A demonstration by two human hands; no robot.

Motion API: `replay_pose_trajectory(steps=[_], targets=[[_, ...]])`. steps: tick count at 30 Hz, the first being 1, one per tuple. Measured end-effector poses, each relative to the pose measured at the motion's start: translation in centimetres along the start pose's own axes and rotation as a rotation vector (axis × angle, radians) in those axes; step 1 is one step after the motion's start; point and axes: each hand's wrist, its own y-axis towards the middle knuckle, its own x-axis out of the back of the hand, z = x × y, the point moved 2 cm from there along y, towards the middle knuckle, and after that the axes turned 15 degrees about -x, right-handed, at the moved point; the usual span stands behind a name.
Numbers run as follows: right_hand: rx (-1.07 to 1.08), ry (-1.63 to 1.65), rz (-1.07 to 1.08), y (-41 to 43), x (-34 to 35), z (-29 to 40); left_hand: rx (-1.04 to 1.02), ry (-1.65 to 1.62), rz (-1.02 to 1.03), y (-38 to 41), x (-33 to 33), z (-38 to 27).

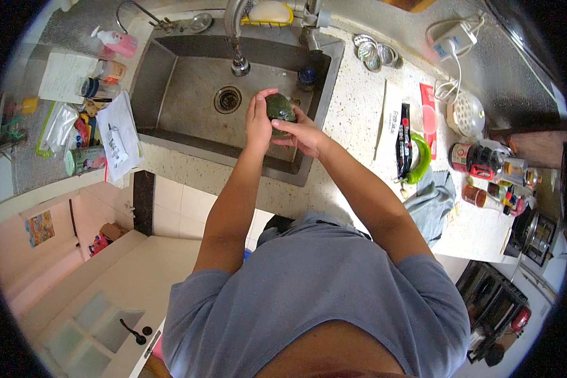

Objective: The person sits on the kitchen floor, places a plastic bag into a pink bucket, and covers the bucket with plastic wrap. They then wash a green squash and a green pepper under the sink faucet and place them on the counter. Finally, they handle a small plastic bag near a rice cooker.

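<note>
Between my two hands is a wet, dark green, rounded fruit or vegetable (279, 107), much like an avocado. My left hand (258, 120) lies flat along its left side with the fingers pointing away from me. My right hand (306, 133) cups it from the right, the thumb across its near face and the fingers partly hidden underneath. Both hands are above the right half of a stainless steel sink (184, 94). The faucet's spout (240, 67) hangs just beyond them, and no stream of water shows. Left of my hands is the sink's drain (227, 99).
A dark blue object (306, 77) stands in the sink's far right corner. On the right counter lie a green pepper (421, 158), a black packet (403, 141), a grey cloth (432, 203) and several bottles (475, 158). Papers (118, 137), jars and a pink pump bottle (118, 43) crowd the left.
</note>
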Motion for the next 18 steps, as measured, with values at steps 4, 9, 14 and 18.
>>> replay_pose_trajectory(steps=[4, 9, 14, 18], targets=[[0.067, 0.144, 0.154, -1.9, 0.3, -0.4, 0.041, -0.258, 0.006, -0.4, 0.1, -1.4], [0.279, 0.077, 0.14, -4.3, -0.7, -0.9, 0.017, 1.1, 0.471, -0.8, 3.8, 0.0], [0.87, -0.716, -0.338, -7.0, -1.9, 0.2, -0.046, 1.309, 0.445, -2.8, 6.6, 1.5], [1.098, -0.968, -0.494, -8.9, -2.9, 0.6, -0.231, 1.271, 0.206, -3.5, 6.5, 0.4]])
